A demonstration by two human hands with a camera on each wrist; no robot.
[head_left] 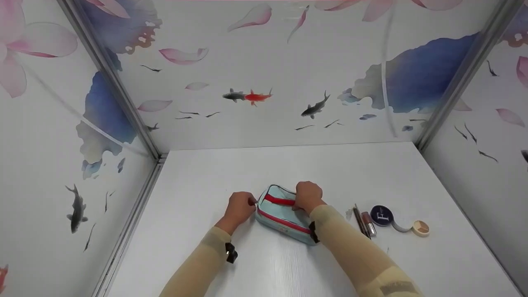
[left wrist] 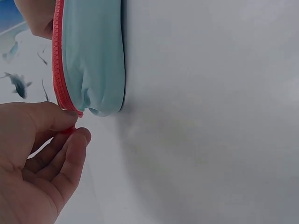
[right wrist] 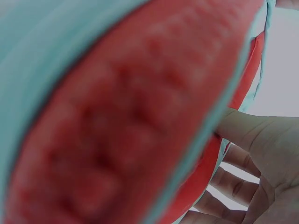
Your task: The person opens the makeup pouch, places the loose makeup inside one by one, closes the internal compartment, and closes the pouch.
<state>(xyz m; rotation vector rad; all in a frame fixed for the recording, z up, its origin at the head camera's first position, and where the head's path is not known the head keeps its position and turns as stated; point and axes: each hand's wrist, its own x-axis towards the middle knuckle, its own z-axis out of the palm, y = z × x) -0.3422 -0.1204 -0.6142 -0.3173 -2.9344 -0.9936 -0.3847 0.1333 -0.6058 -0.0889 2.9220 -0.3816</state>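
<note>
A light blue zip pouch lies on the white table, its red zipper running along the near top edge and a red strap across the top. At the pouch's left corner, my left hand pinches the small red zipper pull between thumb and fingers. My right hand holds the pouch at its far right side, the thumb over the red strap and the other fingers partly behind the pouch. The zipper looks closed along the stretch in view; the pouch's inside is hidden.
Right of the pouch lie slim dark pencils, a lip gloss tube, a round navy case and a small round palette. Printed panels wall the table at back and sides.
</note>
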